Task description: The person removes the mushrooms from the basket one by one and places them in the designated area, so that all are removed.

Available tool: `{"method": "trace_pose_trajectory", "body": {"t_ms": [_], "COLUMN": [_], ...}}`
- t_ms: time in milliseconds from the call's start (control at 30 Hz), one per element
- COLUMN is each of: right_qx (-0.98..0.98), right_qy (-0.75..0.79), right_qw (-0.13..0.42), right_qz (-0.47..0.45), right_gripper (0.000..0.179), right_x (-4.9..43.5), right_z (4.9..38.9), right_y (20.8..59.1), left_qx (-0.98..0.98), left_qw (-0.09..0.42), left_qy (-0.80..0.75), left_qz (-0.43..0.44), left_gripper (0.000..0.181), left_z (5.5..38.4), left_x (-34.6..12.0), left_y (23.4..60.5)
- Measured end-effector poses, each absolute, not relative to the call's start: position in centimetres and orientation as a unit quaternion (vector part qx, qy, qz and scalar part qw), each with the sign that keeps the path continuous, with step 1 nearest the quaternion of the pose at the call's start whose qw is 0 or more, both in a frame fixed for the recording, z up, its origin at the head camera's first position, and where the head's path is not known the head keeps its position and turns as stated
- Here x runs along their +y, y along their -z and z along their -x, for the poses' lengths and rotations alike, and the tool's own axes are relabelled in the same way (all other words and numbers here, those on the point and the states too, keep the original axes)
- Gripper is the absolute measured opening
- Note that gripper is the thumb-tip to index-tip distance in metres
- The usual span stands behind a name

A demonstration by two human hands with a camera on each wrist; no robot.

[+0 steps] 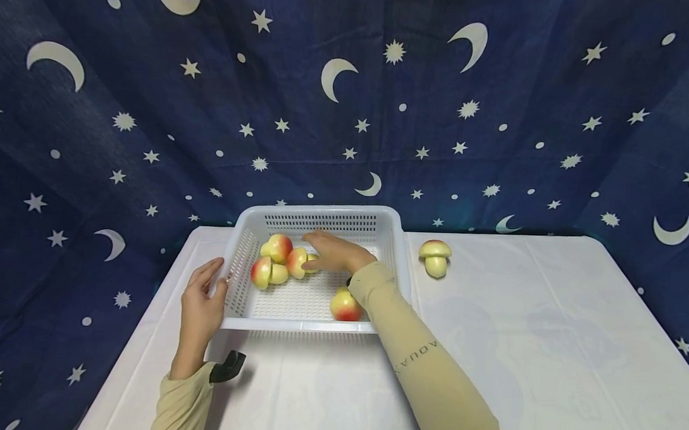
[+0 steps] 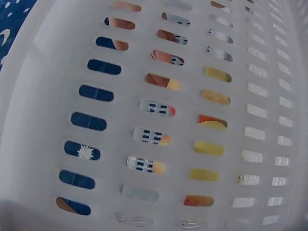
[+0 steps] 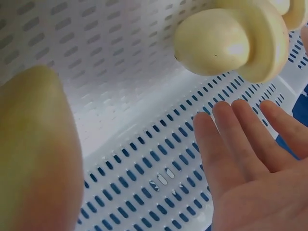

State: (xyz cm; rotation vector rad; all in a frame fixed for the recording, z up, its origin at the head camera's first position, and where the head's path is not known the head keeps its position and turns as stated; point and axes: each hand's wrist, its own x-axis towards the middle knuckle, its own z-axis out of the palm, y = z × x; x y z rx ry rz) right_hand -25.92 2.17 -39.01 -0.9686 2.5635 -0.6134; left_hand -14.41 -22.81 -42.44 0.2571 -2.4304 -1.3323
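A white perforated plastic basket (image 1: pixel 312 326) stands on the table, holding several yellow-and-red toy mushrooms. My right hand (image 1: pixel 337 253) reaches into it, with the fingers extended beside one mushroom (image 1: pixel 297 263). In the right wrist view, a gap shows between those straight fingers (image 3: pixel 240 139) and the pale mushroom (image 3: pixel 211 41). Two more mushrooms, one behind (image 1: pixel 279 247) and one to the left (image 1: pixel 260 273), lie close by. Another mushroom (image 1: pixel 346 305) sits at the front right, under my forearm. My left hand (image 1: pixel 201 308) rests against the basket's left side, thumb near the rim.
One mushroom (image 1: pixel 435 257) lies on the white-covered table (image 1: pixel 516 347), right of the basket. A dark blue curtain (image 1: pixel 303 99) with moons and stars hangs behind the table. The basket's slotted wall (image 2: pixel 115 159) fills the left wrist view.
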Motion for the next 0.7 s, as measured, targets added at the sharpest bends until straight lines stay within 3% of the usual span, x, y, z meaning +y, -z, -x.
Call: {"method": "trace_pose_trajectory", "body": {"t_ms": [700], "right_qx": [0.897], "right_qy": [0.219], "right_qw": [0.188], "right_qz": [0.335], "right_gripper": [0.059], "right_x": [1.45], "right_z": [26.12], "right_y": [39.60], "left_qx": [-0.857], "left_qw": [0.175], "left_qy": [0.476], "left_qz": [-0.093], "left_gripper": [0.045], "left_z": [14.47], "left_x": [-22.87], "left_y": [42.43]}}
